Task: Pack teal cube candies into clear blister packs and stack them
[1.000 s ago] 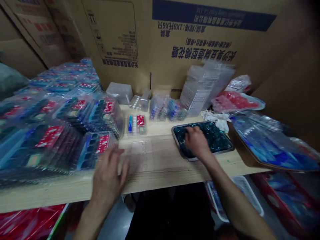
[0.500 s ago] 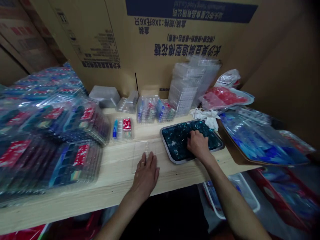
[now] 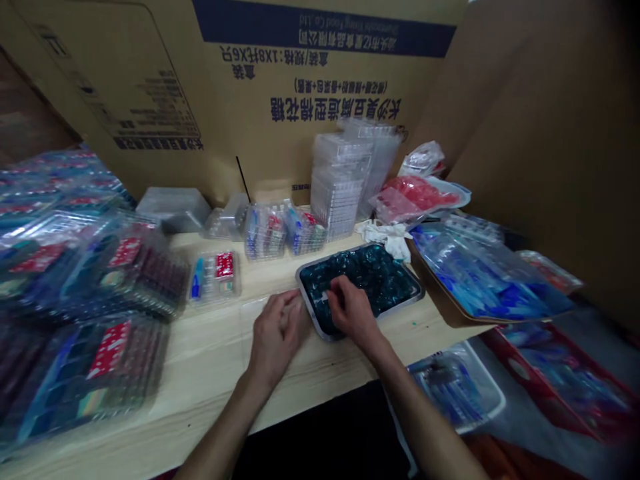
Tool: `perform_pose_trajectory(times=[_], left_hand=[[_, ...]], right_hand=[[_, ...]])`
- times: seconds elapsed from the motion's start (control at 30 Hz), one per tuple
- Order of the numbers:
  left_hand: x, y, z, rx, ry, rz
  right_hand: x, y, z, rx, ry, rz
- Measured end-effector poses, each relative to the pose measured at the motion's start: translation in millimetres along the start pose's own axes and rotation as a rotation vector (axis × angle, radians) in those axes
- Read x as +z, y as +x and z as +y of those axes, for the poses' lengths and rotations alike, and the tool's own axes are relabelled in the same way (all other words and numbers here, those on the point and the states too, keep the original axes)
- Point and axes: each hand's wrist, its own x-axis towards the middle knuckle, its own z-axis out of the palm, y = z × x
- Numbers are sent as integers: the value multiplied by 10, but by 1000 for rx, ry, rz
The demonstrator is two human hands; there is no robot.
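Note:
My right hand (image 3: 353,310) is over the near left part of a grey-rimmed tray (image 3: 423,291) of dark green glossy pieces, its fingers pinched on something small and pale. Just left of that tray, my left hand (image 3: 276,331) is raised a little above the wood, its fingers curled together; what they hold, if anything, is too blurred to tell. A faint clear plastic sheet or case (image 3: 249,320) lies on the table beside and partly behind my left hand. Further left sits a filled clear case (image 3: 215,275) with a blue item and a red dotted piece.
Stacks of filled clear cases (image 3: 115,360) cover the table's left side. At the back stand empty clear trays (image 3: 336,193) against a large carton (image 3: 235,140). To the right are a white cloth (image 3: 387,235), a bag of red pieces (image 3: 425,195) and a box of blue packets (image 3: 480,280).
My left hand has lifted off the clear plastic, curled its fingers and come close to the tray. My right hand has moved to the tray's near left part. The view has shifted right.

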Motion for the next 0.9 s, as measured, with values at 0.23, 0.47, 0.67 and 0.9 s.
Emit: perform_pose_trajectory(times=[0.23,0.47,0.67,0.9], left_hand=[[331,438,-11,-341,-638,-26],[92,424,-46,-529,-815,114],[-222,336,-121,-566,-780,138],[-166,169,-184,-202,-118,89]], right_hand=[[195,-61,-90,-27,183,-40],[313,247,-217,-206,264,-106],[602,319,-373,-324,338,-139],[658,163,-274,-346,212,-108]])
